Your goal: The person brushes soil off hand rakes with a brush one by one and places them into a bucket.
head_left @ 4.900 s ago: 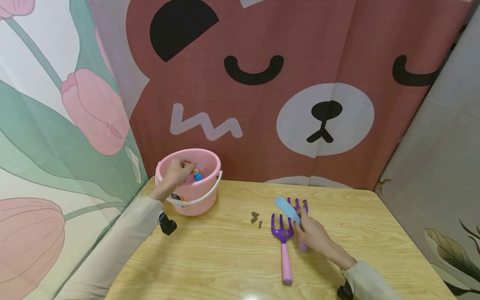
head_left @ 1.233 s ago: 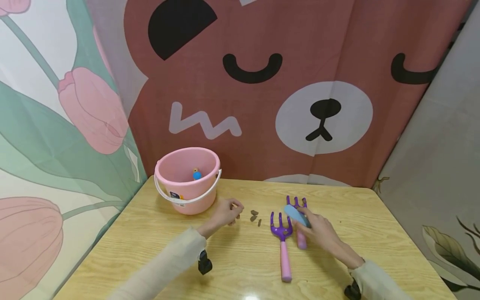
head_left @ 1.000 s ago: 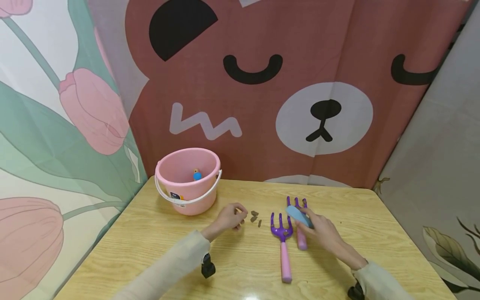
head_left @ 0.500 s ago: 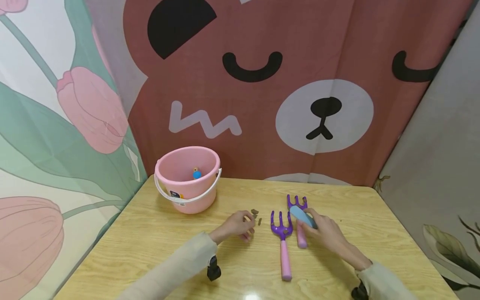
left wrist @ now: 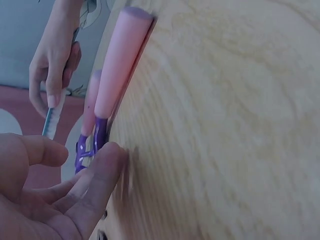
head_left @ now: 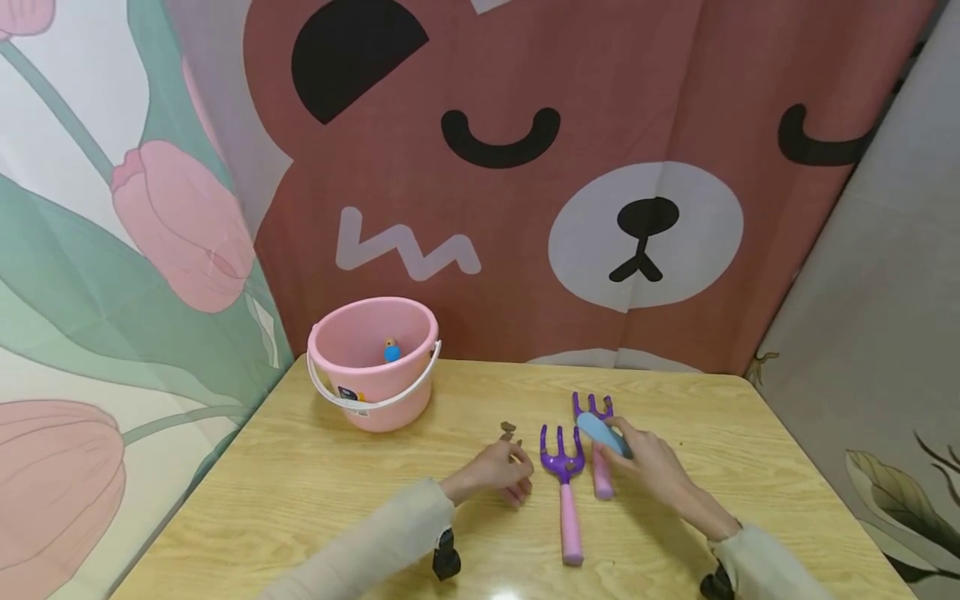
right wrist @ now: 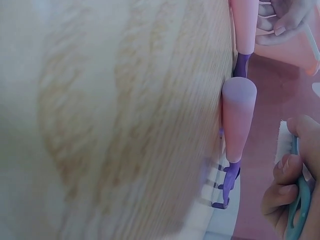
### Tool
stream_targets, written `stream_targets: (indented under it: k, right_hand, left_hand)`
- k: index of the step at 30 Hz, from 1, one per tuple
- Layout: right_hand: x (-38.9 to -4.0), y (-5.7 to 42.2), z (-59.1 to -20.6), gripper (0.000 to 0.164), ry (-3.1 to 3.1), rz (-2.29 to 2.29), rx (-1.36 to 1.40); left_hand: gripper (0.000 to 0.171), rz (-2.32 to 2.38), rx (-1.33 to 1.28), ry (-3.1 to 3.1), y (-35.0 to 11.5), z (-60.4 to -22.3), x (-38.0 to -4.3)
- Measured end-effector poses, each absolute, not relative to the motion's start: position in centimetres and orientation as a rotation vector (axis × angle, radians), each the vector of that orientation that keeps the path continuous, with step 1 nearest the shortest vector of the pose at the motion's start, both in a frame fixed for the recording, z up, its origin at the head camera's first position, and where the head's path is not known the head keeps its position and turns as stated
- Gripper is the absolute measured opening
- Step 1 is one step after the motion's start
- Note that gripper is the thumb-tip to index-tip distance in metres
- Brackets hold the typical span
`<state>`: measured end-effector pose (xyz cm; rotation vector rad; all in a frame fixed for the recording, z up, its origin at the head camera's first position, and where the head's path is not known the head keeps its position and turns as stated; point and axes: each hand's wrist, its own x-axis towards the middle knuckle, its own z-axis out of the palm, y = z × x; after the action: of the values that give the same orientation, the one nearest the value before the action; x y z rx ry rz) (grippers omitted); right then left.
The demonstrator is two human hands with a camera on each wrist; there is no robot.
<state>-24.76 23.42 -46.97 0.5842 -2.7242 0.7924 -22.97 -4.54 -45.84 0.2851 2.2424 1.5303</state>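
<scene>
My right hand [head_left: 656,467] grips a small brush [head_left: 600,432] with a light blue back, held above the farther hand fork [head_left: 602,479]. In the right wrist view the brush's white bristles [right wrist: 284,142] and teal handle [right wrist: 301,205] show. My left hand [head_left: 504,468] hovers low over the table, left of the nearer hand fork [head_left: 571,521], with nothing in its loosely bent fingers. Both forks have purple tines and pink handles, and lie with tines pointing away. Small brown pieces [head_left: 508,427] lie just beyond the left hand, partly hidden by it. A brown speck sits on the nearer fork.
A pink bucket [head_left: 401,383] with a white handle stands at the back left of the wooden table [head_left: 360,483]. A blue object [head_left: 392,353] with a tan top is inside it. Printed cloths hang behind and on both sides.
My left hand has left the bucket and moved right across the table, past the brown pieces towards the nearer fork. The right hand still holds the brush, now lower and slightly further right.
</scene>
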Motion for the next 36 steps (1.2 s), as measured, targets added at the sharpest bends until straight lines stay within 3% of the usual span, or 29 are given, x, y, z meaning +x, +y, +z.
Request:
stream_targets:
  k: [10,27,36]
  right_hand:
    - [-24.7,23.6,-46.9,0.047,-2.751,0.775,0.547]
    - [-24.5,23.2,-47.0,0.046,-2.758,0.781,0.532]
    - [-24.2,23.1,-46.9,0.046,-2.777,0.794,0.549]
  left_hand:
    - [0.009,1.550,0.263,2.178,-3.1,-46.9,-22.1]
    - [0.032,1.492,0.327,2.143,-1.1,-47.4,-20.4]
    - [0.034,1.405,0.411,2.229,-1.0,-47.2,-20.1]
